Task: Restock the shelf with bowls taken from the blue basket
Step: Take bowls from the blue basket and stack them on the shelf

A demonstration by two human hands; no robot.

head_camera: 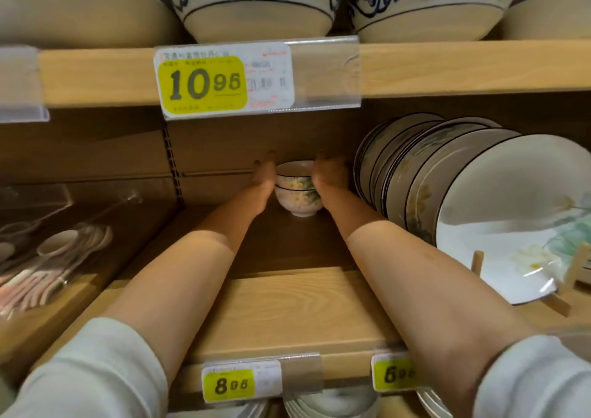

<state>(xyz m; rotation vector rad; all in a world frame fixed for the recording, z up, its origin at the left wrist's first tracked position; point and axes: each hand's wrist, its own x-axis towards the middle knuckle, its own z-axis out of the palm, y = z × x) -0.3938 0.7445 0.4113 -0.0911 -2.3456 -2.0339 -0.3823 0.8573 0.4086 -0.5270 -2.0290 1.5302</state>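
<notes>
We reach deep onto the pale wooden shelf (pixel 287 305), where a stack of two small white ceramic bowls with yellow flowers (pixel 299 193) stands between our hands. Our left hand (pixel 263 176) lies flat against the stack's left side and our right hand (pixel 329 176) against its right, fingers stretched out rather than wrapped round (it is dim and blurred back there). Just right of the right hand stands a row of upright white flowered plates with dark rims (pixel 479 209).
</notes>
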